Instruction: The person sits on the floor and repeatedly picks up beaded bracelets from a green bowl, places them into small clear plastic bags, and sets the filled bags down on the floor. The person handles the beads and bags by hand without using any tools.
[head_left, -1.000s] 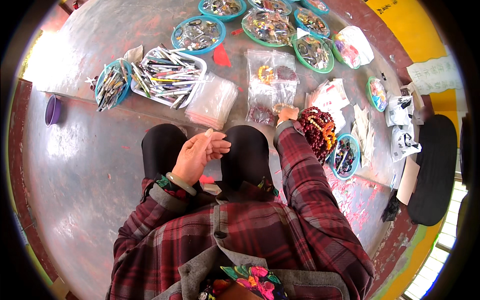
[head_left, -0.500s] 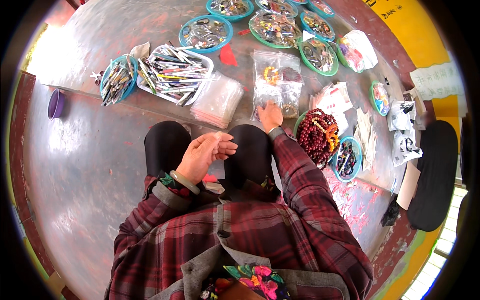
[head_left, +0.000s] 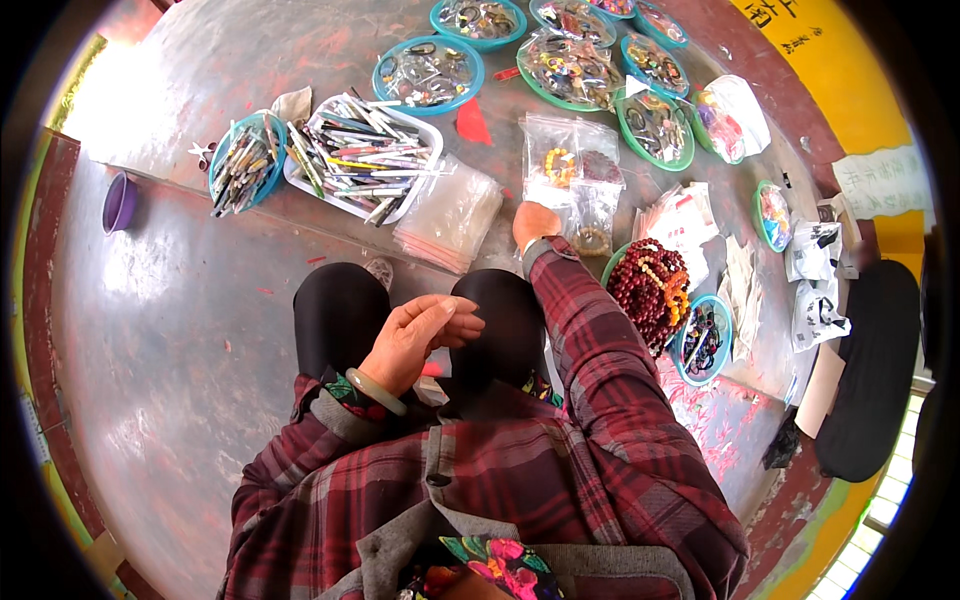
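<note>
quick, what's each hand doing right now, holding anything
Left hand: raised over the knees, fingers loosely curled, nothing visible in it.
Right hand: reaching to the clear plastic bags of beads; grip cannot be told.

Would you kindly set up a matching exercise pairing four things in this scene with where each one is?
Things:
1. right hand
2. left hand
3. purple cup
4. dark red bead strings

Places:
A. far out at the person's left, alone on the floor
B. raised over the knees, fingers curled
C. heaped in a green-rimmed dish by the right elbow
D. reaching out to the clear plastic bags

Pairs: 1-D, 2-B, 3-A, 4-C
</note>
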